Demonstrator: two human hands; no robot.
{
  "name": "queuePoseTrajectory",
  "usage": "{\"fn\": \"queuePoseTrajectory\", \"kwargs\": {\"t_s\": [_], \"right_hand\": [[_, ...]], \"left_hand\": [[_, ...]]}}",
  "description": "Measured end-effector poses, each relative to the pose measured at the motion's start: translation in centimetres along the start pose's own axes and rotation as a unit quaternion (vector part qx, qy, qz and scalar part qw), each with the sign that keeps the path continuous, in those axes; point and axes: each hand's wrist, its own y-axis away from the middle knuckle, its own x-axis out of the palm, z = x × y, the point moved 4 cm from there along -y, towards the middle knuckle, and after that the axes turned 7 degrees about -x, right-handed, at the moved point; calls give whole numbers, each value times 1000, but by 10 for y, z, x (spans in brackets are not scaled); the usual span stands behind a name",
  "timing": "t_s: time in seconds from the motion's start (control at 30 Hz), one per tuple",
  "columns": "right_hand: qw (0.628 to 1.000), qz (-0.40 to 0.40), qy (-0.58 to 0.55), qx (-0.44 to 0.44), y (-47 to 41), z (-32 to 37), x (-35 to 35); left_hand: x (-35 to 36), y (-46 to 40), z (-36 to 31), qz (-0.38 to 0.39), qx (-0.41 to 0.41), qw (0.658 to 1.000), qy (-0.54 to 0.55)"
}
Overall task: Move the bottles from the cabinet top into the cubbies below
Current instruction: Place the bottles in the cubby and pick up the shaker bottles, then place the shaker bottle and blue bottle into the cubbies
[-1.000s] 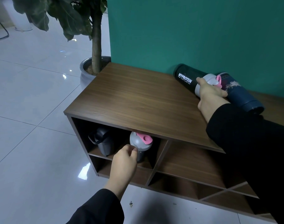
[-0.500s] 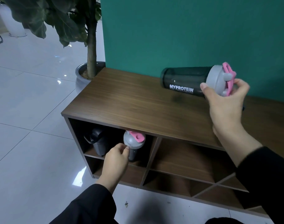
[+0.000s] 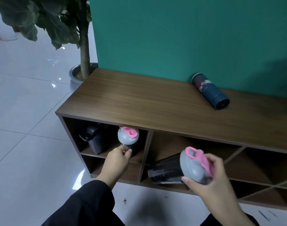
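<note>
Two bottles stand in the upper-left cubby [image 3: 139,158]: a black bottle [image 3: 95,139] and a pink-lidded shaker [image 3: 128,137], fingertip-steadied by the left hand [image 3: 116,162]. The right hand [image 3: 209,178] grips a second shaker [image 3: 180,170] heading cubbyward; a blue flask [image 3: 210,91] remains on top.

Two bare hands, left hand [image 3: 117,161], right hand [image 3: 212,181], long black sleeves [image 3: 89,207] reaching the wrists

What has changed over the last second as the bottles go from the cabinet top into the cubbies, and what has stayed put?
The right hand lifted the Myprotein shaker off the cabinet top and brought it down, base first, to the middle cubby. Unchanged: the left hand at the upright shaker, the black bottle beside it, the blue flask lying on top.
</note>
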Motion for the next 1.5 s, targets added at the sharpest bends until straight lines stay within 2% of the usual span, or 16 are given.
{"fn": "queuePoseTrajectory", "kwargs": {"t_s": [0.2,0.47,0.7,0.9,1.23,1.33,1.4,1.43,1.5], "right_hand": [[995,-11,97,-6,-53,-50,50],[979,-7,201,-28,-106,-64,93],[980,2,201,2,-122,-75,104],[976,40,212,12,-122,-66,108],[975,21,221,-8,-115,-75,108],[983,65,165,43,-92,-76,97],[970,100,213,70,-65,-69,82],[963,117,232,68,-53,-63,75],[972,135,192,31,-37,-44,66]], "left_hand": [[6,-3,-2,12,9,1000,-17],[8,-10,0,12,13,1000,-23],[14,-14,-7,2,28,999,-33],[18,-15,-11,1,26,999,-37],[16,-11,-12,-5,25,999,-36],[13,-8,-11,-6,31,999,-35],[13,-6,-12,-3,47,998,-32],[12,-4,-14,-1,57,998,-32],[14,0,-22,8,73,997,-25]]}}
